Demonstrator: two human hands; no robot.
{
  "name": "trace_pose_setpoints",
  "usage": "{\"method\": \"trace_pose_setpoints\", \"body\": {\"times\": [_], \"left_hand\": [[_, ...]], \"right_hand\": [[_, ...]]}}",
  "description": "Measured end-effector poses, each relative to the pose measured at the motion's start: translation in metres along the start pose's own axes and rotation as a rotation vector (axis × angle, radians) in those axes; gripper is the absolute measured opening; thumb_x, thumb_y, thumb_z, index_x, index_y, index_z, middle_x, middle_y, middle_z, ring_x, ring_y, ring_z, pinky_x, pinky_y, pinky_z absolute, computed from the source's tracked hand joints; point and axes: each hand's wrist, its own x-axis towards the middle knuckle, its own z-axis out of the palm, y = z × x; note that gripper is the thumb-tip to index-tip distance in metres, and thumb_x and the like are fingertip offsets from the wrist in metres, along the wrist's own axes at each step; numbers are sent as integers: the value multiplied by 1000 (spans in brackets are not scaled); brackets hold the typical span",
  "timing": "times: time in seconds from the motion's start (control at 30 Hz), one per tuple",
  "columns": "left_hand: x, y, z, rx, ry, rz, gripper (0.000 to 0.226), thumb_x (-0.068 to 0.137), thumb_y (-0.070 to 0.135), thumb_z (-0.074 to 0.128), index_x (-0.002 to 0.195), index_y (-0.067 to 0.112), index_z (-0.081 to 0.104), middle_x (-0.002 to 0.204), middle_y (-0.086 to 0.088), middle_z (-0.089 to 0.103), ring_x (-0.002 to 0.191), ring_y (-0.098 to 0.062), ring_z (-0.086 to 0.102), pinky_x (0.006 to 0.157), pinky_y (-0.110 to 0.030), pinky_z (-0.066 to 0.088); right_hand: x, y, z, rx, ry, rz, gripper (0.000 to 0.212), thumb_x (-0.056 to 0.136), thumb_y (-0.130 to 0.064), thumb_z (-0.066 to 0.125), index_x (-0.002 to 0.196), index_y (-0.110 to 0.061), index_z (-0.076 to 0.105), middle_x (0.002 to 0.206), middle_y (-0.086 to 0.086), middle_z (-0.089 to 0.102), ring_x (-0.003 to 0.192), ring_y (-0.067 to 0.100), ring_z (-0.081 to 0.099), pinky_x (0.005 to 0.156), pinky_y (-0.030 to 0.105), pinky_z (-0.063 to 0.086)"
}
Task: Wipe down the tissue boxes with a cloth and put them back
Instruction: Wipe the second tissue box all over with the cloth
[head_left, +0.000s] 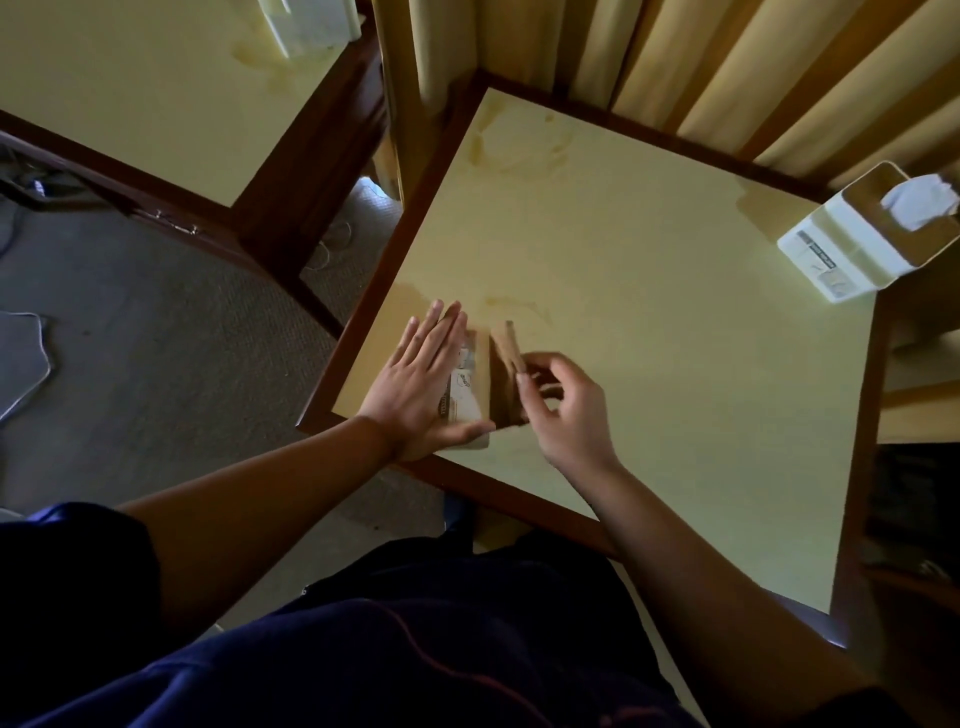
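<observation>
I see my left hand (423, 382) lying flat with straight fingers on the tissue box (470, 387) at the table's (649, 291) near left edge, my right hand (563, 410) pinching its raised wooden lid (506, 345), a second tissue box (865, 234) far right.

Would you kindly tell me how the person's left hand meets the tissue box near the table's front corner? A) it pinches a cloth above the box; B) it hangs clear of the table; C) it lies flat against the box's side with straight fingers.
C: the left hand lies flat with straight fingers against the side of the near tissue box.
</observation>
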Motion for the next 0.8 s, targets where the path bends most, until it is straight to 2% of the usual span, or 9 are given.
{"method": "trace_pose_setpoints", "body": {"times": [0.1,0.27,0.37,0.47,0.6,0.7,0.77,0.8], "left_hand": [[-4,2,7,-76,110,9,125,86,92,23,162,-5,2,171,-21,-3,160,-33,-6,129,-57,5],[-8,1,15,-208,159,-133,130,83,94,29,162,-4,-1,171,-21,-6,160,-30,-9,130,-50,-2],[-9,0,15,-201,146,-149,129,83,95,27,162,-3,-2,172,-20,-6,160,-30,-10,130,-52,0],[-9,1,16,-193,152,-141,130,82,95,28,162,-3,0,172,-20,-5,160,-31,-8,129,-55,2],[-10,-2,16,-197,169,-97,135,79,98,28,161,-8,4,171,-24,-1,160,-35,-5,129,-55,2],[-10,-5,16,-195,141,-76,138,77,100,26,161,-8,5,171,-24,-2,159,-36,-5,129,-55,0],[-9,-6,15,-193,129,-83,137,78,100,22,161,-8,5,171,-24,-3,159,-36,-6,129,-56,1],[-8,-6,15,-200,127,-89,135,79,99,20,161,-7,5,171,-24,-4,160,-35,-6,129,-55,0]], "right_hand": [[24,-11,9,-103,-69,-159,24,99,-18,66,122,-16,74,103,-4,74,87,10,65,75,26,55],[28,4,15,-220,-266,-117,44,100,-26,56,141,-34,67,109,-9,60,107,21,56,88,33,51],[16,6,11,-209,-305,-134,44,100,-19,59,139,-39,67,108,-14,56,108,18,54,86,36,52],[2,13,3,-218,-383,-209,54,97,-7,63,138,-42,67,106,-12,54,104,15,54,81,33,52],[-14,17,-9,-267,-453,-240,57,93,-8,62,136,-46,66,107,-6,57,100,19,57,77,42,55],[-19,17,-16,-260,-513,-196,53,95,-15,59,132,-51,67,105,-2,59,94,20,60,75,43,55],[-21,20,-15,-155,-496,-96,57,99,-9,60,130,-57,64,101,-3,61,88,23,64,74,45,55],[-20,19,-14,-56,-444,10,59,99,-3,59,126,-54,68,100,-3,64,87,23,66,77,48,58]]}}
